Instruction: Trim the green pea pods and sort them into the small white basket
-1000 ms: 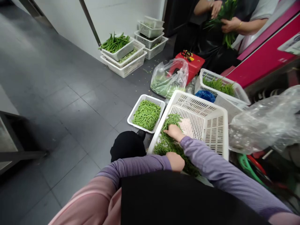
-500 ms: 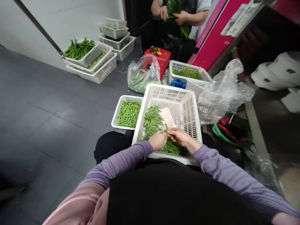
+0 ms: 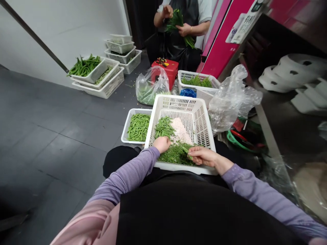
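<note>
A white slatted basket (image 3: 206, 132) rests across my lap. Inside it lie green pea pods (image 3: 164, 127) at the left and a heap of thin green trimmings (image 3: 176, 153) along the near side. My left hand (image 3: 162, 144) is closed at the basket's left side, beside the pods; its fingertips are turned away, so what it holds is hidden. Over the right end of the trimmings, my right hand (image 3: 203, 156) pinches a single pea pod (image 3: 188, 153) between thumb and fingers. A pinkish patch (image 3: 180, 129) shows on the basket's floor.
Left of the basket stands a white tray (image 3: 138, 127) of pods. Beyond are a plastic bag of greens (image 3: 150, 89), a red box (image 3: 166, 69) and a basket of greens (image 3: 198, 81). Stacked baskets (image 3: 112, 85) line the wall. Opposite, a co-worker's hands (image 3: 184, 30) hold long green stalks.
My hands, together before, have come apart: the left moved left, the right moved right and nearer with a pod. The view shifted slightly. One co-worker's hand has lifted off the stalks.
</note>
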`<state>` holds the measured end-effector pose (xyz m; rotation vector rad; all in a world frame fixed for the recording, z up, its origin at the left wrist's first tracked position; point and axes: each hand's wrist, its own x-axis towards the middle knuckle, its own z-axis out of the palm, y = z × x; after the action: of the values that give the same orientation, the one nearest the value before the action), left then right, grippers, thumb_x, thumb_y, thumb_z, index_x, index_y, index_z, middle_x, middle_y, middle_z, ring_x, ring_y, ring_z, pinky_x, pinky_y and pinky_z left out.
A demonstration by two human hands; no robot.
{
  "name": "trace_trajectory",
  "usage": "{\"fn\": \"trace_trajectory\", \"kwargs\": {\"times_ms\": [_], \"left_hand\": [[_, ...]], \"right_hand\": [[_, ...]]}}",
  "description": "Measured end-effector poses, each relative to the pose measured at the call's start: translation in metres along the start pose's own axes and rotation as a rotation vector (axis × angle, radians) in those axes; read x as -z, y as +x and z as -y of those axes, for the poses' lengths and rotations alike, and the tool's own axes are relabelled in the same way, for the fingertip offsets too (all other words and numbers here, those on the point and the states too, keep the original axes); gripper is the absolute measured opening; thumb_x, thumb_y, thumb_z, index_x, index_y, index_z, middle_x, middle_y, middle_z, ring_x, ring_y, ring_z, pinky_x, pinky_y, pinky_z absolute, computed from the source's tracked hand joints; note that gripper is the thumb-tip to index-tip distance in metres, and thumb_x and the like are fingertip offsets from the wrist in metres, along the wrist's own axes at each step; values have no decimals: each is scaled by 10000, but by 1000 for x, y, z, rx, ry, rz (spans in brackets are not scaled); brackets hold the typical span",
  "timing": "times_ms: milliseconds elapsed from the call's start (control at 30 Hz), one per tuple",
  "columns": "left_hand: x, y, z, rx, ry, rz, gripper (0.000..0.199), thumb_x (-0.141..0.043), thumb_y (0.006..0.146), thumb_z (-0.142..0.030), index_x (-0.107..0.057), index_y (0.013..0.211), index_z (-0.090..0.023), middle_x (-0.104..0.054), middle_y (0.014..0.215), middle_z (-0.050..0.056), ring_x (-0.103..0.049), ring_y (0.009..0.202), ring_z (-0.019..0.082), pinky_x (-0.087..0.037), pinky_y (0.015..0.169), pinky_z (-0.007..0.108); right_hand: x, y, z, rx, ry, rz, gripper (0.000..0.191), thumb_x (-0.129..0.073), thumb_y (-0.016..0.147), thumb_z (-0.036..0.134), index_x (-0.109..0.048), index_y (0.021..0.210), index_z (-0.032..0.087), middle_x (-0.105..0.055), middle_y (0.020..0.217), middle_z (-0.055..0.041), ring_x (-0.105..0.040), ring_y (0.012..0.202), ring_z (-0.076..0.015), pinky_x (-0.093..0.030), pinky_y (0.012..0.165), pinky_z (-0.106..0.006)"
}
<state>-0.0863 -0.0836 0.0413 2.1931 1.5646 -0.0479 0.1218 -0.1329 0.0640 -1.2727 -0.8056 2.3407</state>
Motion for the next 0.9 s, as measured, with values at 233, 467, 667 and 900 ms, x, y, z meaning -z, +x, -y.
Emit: {"fn": "trace_trajectory", "kwargs": {"times_ms": [233,467,667,900], "left_hand": [[-8,-30,-23,-439,86,-130,352,-386,848,-271,-458,1177,-169,-511,1097,112,-561,902,191,-456,684,273],[-14,-33,-23,-589,91,216,254,-421,808,-246,-610,693,-123,-626,740,109,-595,671,184,-437,590,273],[2,-24,-16,-316,-746,387,256,-355,806,-233,-518,633,-138,-521,538,-12,-463,464,76,-388,500,202],[-5,-16,-21,-15,-949,64,340,-241,857,-281,-506,703,-134,-518,558,-2,-442,481,71,-397,508,192]], "right_hand": [[12,5,-5,-76,-185,-11,183,-620,656,303,-519,647,150,-419,424,73,-336,326,-42,-251,331,-166],[-5,15,3,92,-1347,12,134,-623,651,303,-614,690,175,-607,629,-36,-519,551,-132,-351,507,-227],[-17,18,17,218,-1094,111,263,-418,842,399,-522,715,193,-544,569,-5,-468,500,-108,-345,507,-220],[-28,69,4,425,-337,-432,317,-377,824,493,-450,700,211,-457,508,30,-375,417,-98,-320,429,-223]]}}
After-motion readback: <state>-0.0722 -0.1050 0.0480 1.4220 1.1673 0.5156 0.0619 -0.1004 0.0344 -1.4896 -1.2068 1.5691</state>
